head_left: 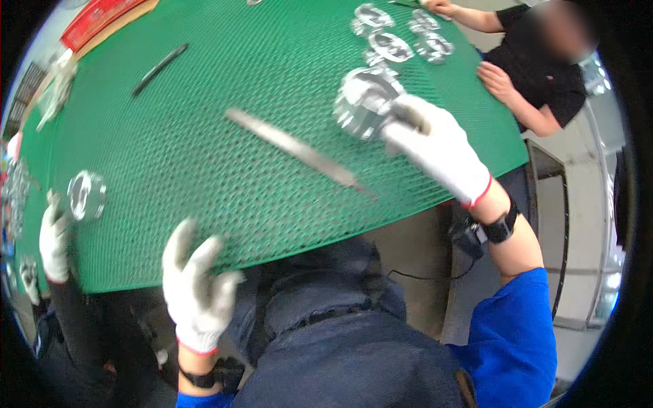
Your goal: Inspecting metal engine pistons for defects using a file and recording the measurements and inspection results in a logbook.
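My right hand (435, 136), in a white knitted glove with a red cuff, is closed on a shiny round metal part (364, 102) with openings in it, held over the right side of the green mat; motion blurs it a little. My left hand (197, 279), gloved the same way, hangs at the near edge of the table with fingers spread and nothing in it. Between the two hands a flat metal file (292, 146) lies slantwise on the mat, its narrow tang toward me.
Several similar metal parts (391, 46) sit at the far right, near a co-worker in black (537, 75). Another gloved person's hand (54, 238) is by a metal part (86, 195) at the left. A dark slim tool (160, 69) and a red box (102, 24) lie farther back.
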Motion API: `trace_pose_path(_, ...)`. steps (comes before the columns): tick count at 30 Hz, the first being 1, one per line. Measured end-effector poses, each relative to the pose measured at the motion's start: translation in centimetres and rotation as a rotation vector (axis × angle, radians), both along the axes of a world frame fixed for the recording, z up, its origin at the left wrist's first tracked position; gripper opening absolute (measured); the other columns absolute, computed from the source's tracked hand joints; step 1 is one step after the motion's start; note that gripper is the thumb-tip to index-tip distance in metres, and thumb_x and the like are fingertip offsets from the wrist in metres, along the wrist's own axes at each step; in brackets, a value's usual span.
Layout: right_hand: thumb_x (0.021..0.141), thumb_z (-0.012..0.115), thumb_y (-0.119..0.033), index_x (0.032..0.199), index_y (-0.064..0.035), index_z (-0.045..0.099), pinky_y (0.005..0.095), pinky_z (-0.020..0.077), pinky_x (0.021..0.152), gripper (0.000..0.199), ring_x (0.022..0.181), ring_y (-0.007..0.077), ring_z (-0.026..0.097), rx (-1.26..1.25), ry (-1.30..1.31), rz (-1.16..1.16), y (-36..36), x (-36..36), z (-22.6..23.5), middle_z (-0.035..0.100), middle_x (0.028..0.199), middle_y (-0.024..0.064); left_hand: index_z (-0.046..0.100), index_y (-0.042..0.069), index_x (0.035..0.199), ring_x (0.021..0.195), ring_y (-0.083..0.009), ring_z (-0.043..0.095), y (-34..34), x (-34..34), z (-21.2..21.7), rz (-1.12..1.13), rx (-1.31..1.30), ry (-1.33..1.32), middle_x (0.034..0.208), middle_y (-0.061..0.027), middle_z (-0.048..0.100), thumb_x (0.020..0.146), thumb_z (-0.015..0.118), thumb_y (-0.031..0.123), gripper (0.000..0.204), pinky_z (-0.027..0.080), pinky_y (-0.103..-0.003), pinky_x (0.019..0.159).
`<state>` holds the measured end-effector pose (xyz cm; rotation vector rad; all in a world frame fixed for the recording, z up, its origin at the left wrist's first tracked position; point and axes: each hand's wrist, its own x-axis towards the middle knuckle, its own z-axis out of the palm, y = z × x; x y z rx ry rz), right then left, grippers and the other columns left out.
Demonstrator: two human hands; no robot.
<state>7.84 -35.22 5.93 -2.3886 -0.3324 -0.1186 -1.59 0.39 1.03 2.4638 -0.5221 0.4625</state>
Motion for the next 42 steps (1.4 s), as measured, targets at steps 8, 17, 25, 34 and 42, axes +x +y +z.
trace_pose_path(8,0.090,0.057,-0.023,0.121,-0.0120,0.058,0.0390,0.0546,0.079,0.033,0.089,0.0299,0.068,0.098,0.412,0.632,12.4,-3.1,1.4,0.067,0.100,0.0152,0.069,0.013,0.098,0.101,-0.0361,0.055,-0.3,-0.3,-0.8,-0.011,-0.034,0.089,0.107,-0.0155,0.058,0.061,0.082,0.024,0.041,0.042,-0.051,0.100)
trace_pose_path(17,0.085,0.061,-0.013,0.114,-0.0187,0.063,0.0327,0.0519,0.055,0.029,0.061,0.0219,0.063,-0.483,-0.193,0.601,9.5,-1.1,2.0,0.060,0.071,0.0043,0.069,0.013,0.083,0.098,-0.0353,0.057,0.5,-0.1,-1.1,-0.009,-0.078,0.055,0.100,-0.0128,0.059,0.057,0.084,0.021,0.031,0.049,-0.047,0.088)
trace_pose_path(25,0.086,0.060,-0.014,0.113,-0.0169,0.062,0.0383,0.0550,0.056,0.026,0.062,0.0288,0.065,-0.374,0.175,0.586,9.6,-5.2,1.3,0.065,0.072,0.0093,0.069,0.014,0.082,0.092,-0.0299,0.057,-0.5,-0.3,-1.1,0.037,-0.068,0.063,0.092,-0.0107,0.059,0.057,0.084,0.026,0.032,0.046,-0.056,0.096)
trace_pose_path(34,0.087,0.060,-0.013,0.119,-0.0155,0.058,0.0373,0.0553,0.056,0.033,0.064,0.0291,0.066,-0.341,0.152,0.422,8.6,-6.0,-0.1,0.064,0.073,0.0107,0.069,0.013,0.081,0.089,-0.0279,0.057,-1.4,-0.1,-1.2,0.047,-0.070,0.021,0.088,-0.0081,0.061,0.058,0.084,0.027,0.031,0.046,-0.057,0.095)
trace_pose_path(42,0.084,0.059,-0.005,0.122,-0.0083,0.054,0.0389,0.0544,0.060,0.039,0.067,0.0324,0.066,-0.615,0.282,0.462,9.2,-5.9,1.7,0.065,0.078,0.0126,0.069,0.012,0.079,0.088,-0.0278,0.058,-1.9,-0.4,-1.6,0.061,-0.041,0.029,0.086,-0.0080,0.063,0.059,0.083,0.027,0.029,0.046,-0.056,0.095)
